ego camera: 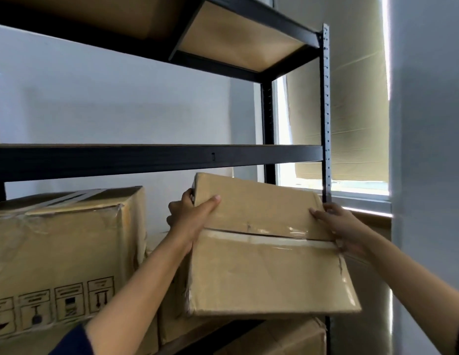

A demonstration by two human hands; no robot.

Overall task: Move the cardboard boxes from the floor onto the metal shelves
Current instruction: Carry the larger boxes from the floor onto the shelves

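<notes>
Cardboard box tilted, far edge raised, at 5 o'clock of frame under the metal shelf; left hand grips its 9 o'clock corner, thumb on top; right hand clasps its 3 o'clock edge; larger taped box at 8 o'clock, apart.

Daylight enters at far right through a window behind a drawn blind; the blind glows pale yellow, and its edges and the sill are blown out white. The rest is dim and bluish. Wall flat grey with soft shadows. Shelf frame nearly black, little detail. Tape glare on the held box. Overall soft focus; wide-angle bending of uprights near the edges.
</notes>
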